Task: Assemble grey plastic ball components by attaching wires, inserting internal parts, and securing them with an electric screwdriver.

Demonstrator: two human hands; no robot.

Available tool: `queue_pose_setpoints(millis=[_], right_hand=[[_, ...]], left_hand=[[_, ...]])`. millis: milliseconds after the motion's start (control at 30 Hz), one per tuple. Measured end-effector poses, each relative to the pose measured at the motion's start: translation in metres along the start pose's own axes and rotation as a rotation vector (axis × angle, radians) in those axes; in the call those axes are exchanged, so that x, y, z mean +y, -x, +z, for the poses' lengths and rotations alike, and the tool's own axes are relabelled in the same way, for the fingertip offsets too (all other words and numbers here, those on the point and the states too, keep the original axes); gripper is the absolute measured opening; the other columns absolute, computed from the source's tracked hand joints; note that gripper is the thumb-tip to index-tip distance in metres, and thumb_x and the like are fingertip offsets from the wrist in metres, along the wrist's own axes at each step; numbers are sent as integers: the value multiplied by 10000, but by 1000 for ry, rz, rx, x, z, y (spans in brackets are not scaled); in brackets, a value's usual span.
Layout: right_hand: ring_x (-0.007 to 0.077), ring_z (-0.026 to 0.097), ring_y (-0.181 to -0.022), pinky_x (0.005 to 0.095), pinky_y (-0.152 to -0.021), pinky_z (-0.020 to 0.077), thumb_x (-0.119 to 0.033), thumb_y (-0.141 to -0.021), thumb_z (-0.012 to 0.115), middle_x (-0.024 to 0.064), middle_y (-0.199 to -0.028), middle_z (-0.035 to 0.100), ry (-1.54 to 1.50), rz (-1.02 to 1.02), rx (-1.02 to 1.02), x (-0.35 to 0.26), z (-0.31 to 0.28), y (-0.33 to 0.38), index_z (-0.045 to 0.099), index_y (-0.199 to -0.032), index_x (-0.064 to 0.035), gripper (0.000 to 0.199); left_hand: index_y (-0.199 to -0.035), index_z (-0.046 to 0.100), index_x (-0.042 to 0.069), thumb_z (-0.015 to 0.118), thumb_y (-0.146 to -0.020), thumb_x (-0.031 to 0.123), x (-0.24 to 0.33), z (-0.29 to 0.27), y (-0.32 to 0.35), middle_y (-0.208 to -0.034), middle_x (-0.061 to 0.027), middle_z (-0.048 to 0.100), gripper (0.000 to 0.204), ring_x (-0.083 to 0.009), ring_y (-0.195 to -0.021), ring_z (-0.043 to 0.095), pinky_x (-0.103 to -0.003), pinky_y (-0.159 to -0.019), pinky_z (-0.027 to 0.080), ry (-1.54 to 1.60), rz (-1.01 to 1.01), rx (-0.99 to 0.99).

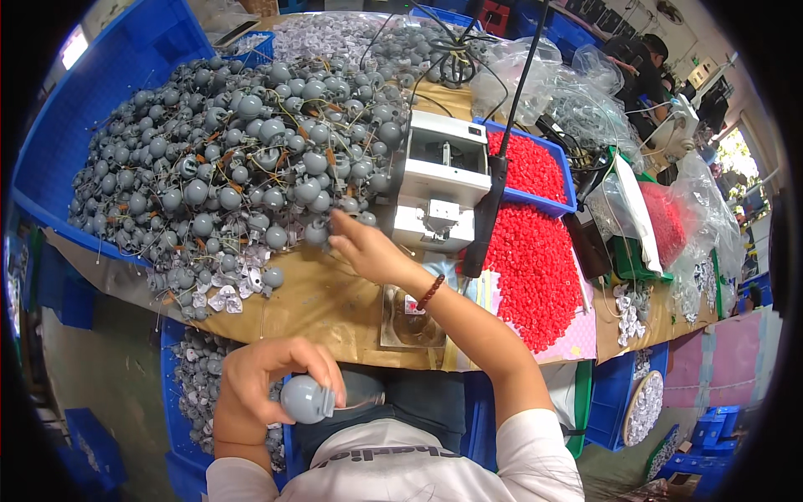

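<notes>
Close to my body, my left hand grips a round grey plastic ball-shaped housing. A thin wire trails from the slotted side of this housing toward my lap. Farther out, my right hand is at the near right edge of a big heap of similar grey housings. Its fingers are stretched and slightly apart. One grey ball lies just beyond its fingertips, and I see nothing clearly held there. A beaded bracelet circles my right wrist.
A white bench machine stands right of the heap, with a black antenna-like rod beside it. Red small parts fill a blue tray and spread in a pile. A clear block sits near the brown table edge. A person works far right.
</notes>
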State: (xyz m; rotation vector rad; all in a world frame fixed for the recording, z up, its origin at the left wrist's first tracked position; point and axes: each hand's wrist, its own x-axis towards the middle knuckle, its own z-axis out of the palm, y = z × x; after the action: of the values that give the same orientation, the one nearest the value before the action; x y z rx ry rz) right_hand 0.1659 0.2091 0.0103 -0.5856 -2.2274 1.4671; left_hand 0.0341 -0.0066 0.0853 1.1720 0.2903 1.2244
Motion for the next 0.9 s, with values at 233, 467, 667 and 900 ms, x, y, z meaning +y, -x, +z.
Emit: queue_pose_setpoints(millis=[233,467,667,900], right_hand=[[229,603,-1255,402,-1065,483,-332,-1073,569,176,-1358,636,-778,9,-407,-25,-33,74,523,-1465,1,516],[119,691,-833,288,-756,580,-194,-1057,607,69,-1085,737,-439,534,-150,-43,-90,163,611,-1379,-33,360],[223,696,-761,357,-651,568,-48,-910,688,80,-913,695,506,-126,103,19,-63,169,693,-1141,-22,233],[241,657,-819,358,-626,561,-112,-810,655,68,-927,627,827,-359,47,22,-49,159,696,-1084,-59,282]], left_hand=[[-1325,445,51,709,-804,26,-20,16,-18,-1221,-202,630,585,-283,-1071,685,-391,-894,560,58,3,419],[-1384,433,83,691,-889,17,-91,9,-20,-1232,-107,602,563,-203,-1099,656,-339,-921,554,11,-170,666],[-1245,537,60,775,-864,69,-139,19,-11,-1169,-87,600,449,-213,-1088,623,-337,-936,505,-619,-401,567],[-1195,578,59,794,-820,118,-133,23,-16,-1138,-144,598,437,-354,-1108,577,-431,-959,478,-1051,-329,398]])
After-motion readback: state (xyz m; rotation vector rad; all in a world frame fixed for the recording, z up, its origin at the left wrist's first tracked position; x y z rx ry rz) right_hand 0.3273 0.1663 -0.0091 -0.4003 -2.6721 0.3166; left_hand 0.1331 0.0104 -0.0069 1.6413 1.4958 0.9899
